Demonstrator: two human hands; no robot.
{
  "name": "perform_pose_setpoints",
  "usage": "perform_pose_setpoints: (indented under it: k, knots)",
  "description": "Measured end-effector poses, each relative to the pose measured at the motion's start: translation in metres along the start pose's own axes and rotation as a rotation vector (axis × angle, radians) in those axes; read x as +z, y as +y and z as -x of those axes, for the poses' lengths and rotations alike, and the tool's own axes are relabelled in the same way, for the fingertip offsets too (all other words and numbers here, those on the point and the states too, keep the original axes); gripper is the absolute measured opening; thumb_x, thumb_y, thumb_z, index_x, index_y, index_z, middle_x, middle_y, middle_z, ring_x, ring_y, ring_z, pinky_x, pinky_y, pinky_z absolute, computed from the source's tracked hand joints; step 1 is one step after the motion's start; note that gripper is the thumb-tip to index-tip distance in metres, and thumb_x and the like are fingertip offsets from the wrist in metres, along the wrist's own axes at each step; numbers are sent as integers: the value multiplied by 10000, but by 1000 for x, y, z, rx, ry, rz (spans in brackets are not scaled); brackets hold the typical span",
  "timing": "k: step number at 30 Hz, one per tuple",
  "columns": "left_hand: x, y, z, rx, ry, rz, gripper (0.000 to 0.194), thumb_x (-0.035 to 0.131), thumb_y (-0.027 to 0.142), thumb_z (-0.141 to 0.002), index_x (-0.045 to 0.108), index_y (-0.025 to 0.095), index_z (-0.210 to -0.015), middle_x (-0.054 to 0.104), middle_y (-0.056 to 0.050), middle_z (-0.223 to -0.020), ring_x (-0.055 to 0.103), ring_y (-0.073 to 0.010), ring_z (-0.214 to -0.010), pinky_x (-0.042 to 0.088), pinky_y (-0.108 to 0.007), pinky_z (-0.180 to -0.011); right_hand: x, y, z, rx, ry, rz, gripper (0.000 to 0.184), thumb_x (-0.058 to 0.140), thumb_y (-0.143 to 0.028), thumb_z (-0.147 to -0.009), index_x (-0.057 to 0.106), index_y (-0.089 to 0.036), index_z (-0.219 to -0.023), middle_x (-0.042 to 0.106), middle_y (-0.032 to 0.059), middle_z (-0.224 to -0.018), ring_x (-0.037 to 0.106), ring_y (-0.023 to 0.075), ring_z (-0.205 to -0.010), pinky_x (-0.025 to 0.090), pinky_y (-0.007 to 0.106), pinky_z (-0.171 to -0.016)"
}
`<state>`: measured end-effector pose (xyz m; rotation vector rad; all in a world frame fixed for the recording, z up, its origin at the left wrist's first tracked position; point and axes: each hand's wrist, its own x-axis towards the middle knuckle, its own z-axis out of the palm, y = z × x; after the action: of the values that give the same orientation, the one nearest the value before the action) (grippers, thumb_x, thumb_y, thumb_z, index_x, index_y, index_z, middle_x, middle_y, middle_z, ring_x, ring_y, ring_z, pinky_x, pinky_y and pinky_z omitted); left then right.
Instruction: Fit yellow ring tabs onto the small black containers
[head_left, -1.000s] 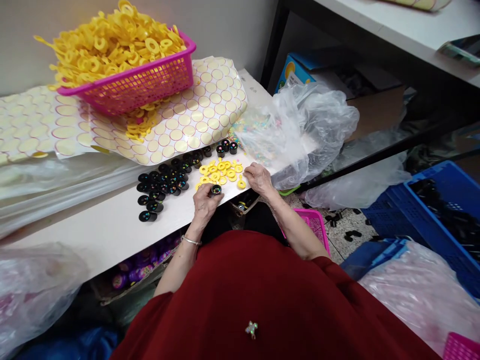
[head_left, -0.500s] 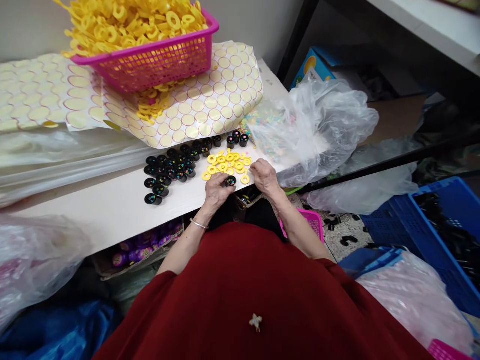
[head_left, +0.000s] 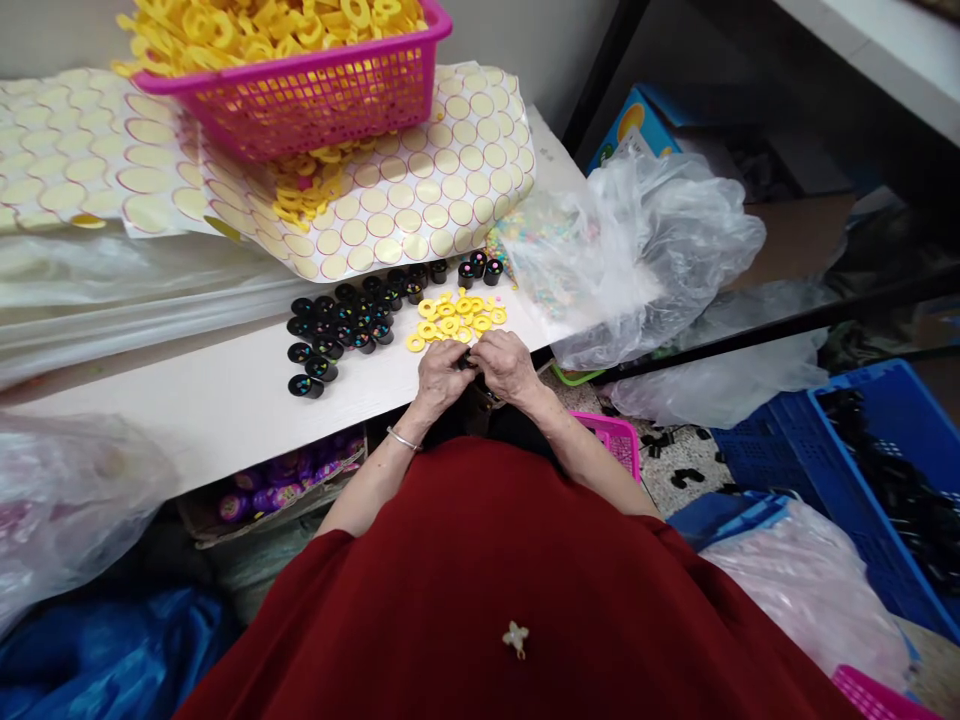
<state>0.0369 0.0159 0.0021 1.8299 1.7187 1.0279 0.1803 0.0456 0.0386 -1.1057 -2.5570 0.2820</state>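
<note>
My left hand [head_left: 442,378] is closed around a small black cup [head_left: 466,358], mostly hidden by fingers. Against the cup's other side, my right hand [head_left: 507,366] has its fingers pinched together over the top; whatever they grip is hidden. Just beyond both hands lies a loose pile of yellow plastic rings [head_left: 450,324]. To the left stand several black cups [head_left: 345,335] in a cluster with coloured beads inside, some tilted. A few more black cups [head_left: 480,270] with pink beads sit behind the rings.
A pink basket [head_left: 322,100] heaped with yellow rings rests on sticker sheets [head_left: 420,205] at the back. A clear plastic bag [head_left: 660,230] and scattered small beads [head_left: 502,255] lie right. Blue crate [head_left: 795,420] holds black parts; the white table's [head_left: 225,400] edge is near my lap.
My right hand has left the yellow rings and come in to meet the left at the black cup. A single ring near its fingers is no longer visible. The view has shifted.
</note>
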Motion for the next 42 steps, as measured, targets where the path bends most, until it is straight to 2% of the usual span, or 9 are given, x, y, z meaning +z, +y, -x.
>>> perform_pose_setpoints:
  k: [8,11,17,22,25,30,35,39,42]
  knots:
    - [-2,0,0,11,-12,-6,112,588,154,-624,635,202,-714,614,-2,-724,541,-166,-755,433,-300,-760,-6,-10,-4,2,-68,59,279,402,-190,-915,654,-174,-797,559,73,-762,461,199,-786,306,323,-712]
    - [-1,0,1,19,30,6,145,584,156,-628,650,205,-747,633,-6,-757,554,-169,-770,440,-303,-761,-4,-8,-2,37,0,-118,241,442,-207,-908,654,-175,-798,555,59,-778,482,181,-794,356,302,-724]
    - [1,-1,-5,92,110,12,93,610,222,-674,656,202,-753,635,-7,-736,550,-162,-732,435,-296,-715,3,4,9,137,237,-586,155,590,-266,-833,629,-177,-953,540,34,-867,516,146,-787,425,266,-687]
    - [8,3,-25,181,174,-20,158,691,306,-624,650,187,-720,623,-20,-701,539,-164,-692,429,-303,-696,1,13,2,240,302,-748,213,679,-287,-747,608,-185,-920,503,-1,-824,449,100,-637,403,247,-596]
    - [12,6,-38,205,169,-70,125,658,284,-649,645,191,-731,625,-28,-712,546,-172,-712,426,-309,-710,-4,20,-5,301,313,-821,219,683,-305,-732,602,-186,-896,498,-11,-825,402,72,-566,382,236,-546]
    - [6,15,-60,231,36,-172,123,591,206,-676,630,198,-793,631,-37,-782,542,-189,-770,421,-320,-727,-10,39,-17,312,297,-795,187,664,-309,-726,626,-181,-857,515,-13,-788,440,83,-589,395,236,-567]
    - [-1,28,-87,239,-184,-382,126,545,205,-766,616,194,-870,625,-71,-959,507,-228,-929,398,-347,-760,-13,75,-36,433,427,-541,150,613,-298,-747,618,-166,-819,516,0,-774,472,117,-665,409,261,-653]
    - [5,37,-97,277,-319,-556,231,501,367,-861,609,197,-975,585,-108,-1106,447,-289,-1063,368,-405,-790,-12,96,-54,438,297,-359,122,553,-252,-763,618,-163,-813,529,24,-795,489,151,-742,406,274,-699]
    - [6,37,-95,283,-374,-594,237,468,371,-887,614,200,-961,573,-113,-1090,426,-291,-1082,351,-423,-814,-10,101,-65,443,224,-284,146,531,-254,-776,627,-156,-824,543,40,-820,496,166,-781,403,284,-729]
